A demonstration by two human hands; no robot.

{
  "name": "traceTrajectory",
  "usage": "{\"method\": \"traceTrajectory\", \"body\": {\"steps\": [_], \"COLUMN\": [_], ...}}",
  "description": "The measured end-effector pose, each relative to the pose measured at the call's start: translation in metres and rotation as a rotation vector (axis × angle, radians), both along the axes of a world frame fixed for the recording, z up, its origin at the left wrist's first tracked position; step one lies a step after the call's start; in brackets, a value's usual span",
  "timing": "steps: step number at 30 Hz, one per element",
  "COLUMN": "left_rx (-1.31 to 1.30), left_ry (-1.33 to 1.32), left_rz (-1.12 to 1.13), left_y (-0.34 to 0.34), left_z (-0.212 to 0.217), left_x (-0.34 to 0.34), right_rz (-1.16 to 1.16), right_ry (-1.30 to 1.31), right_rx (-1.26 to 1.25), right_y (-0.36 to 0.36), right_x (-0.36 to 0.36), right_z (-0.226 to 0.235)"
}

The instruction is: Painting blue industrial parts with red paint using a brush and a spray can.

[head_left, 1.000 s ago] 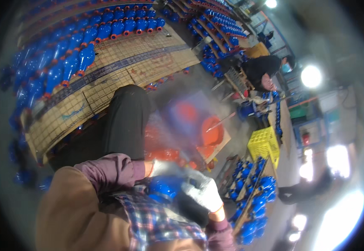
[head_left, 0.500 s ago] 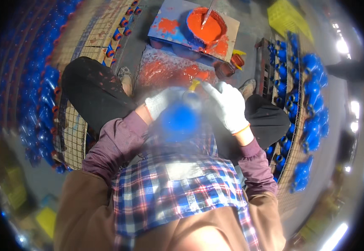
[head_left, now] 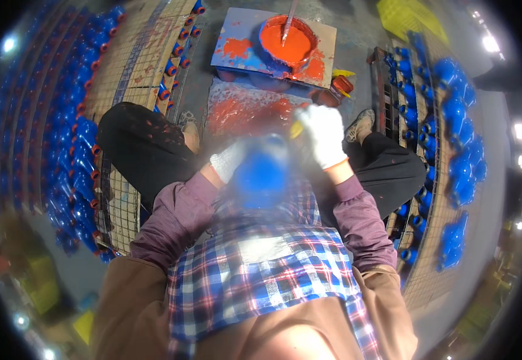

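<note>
In front of my lap, a glossy blue bottle-shaped piece (head_left: 261, 177) is blurred, its narrower pale end pointing away from me. My left hand (head_left: 230, 161), in a white knit glove, closes on its left side; the fingers are partly hidden behind it. Just to the right and farther out, my gloved right hand (head_left: 324, 135) is closed round a small yellow tool (head_left: 297, 129). Its exact kind is lost in the blur. The tool is a little apart from the piece's far end.
Ahead stands a paint-spattered board (head_left: 230, 36) carrying a bucket of orange-red paint (head_left: 285, 43) with a stick in it. Racks of blue pieces line the left (head_left: 84, 162) and right (head_left: 456, 120). A yellow crate (head_left: 414, 19) sits at the far right.
My right hand has drawn the yellow tool away from the blue piece's far end, slightly up and to the right. My left hand and the piece have shifted slightly right.
</note>
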State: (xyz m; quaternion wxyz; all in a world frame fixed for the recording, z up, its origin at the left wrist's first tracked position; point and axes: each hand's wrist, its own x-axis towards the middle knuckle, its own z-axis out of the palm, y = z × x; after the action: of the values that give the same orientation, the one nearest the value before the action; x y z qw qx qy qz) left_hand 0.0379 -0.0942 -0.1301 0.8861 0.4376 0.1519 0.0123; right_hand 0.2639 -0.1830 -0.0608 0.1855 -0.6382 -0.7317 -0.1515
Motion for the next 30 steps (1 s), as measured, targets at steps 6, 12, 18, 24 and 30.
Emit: {"method": "traceTrajectory", "body": {"steps": [6,12,18,24,30], "left_rx": [-0.689,0.001,-0.054,-0.177,-0.571], "left_ry": [0.034,0.034,-0.01,-0.068,-0.326], "left_rz": [0.31,0.503,0.737,0.61,0.537], "left_y": [0.0,0.012,0.027,0.019,-0.005], "left_z": [0.009,-0.013,-0.009,0.057,0.107], "left_x": [-0.001,-0.001,0.007,0.008,0.013], "right_rz": [-0.321,-0.474,-0.36,-0.309,-0.342], "right_ry": [1.159,1.352,1.435,1.527,1.505], "right_rx": [0.345,0.335,0.45,0.502,0.486], "right_y": [-0.012,-0.015,-0.014,-0.017,-0.015], "right_x": [0.029,0.031,0.029,0.027,0.025], "right_z": [0.004,-0.004,0.0,0.007,0.015]}}
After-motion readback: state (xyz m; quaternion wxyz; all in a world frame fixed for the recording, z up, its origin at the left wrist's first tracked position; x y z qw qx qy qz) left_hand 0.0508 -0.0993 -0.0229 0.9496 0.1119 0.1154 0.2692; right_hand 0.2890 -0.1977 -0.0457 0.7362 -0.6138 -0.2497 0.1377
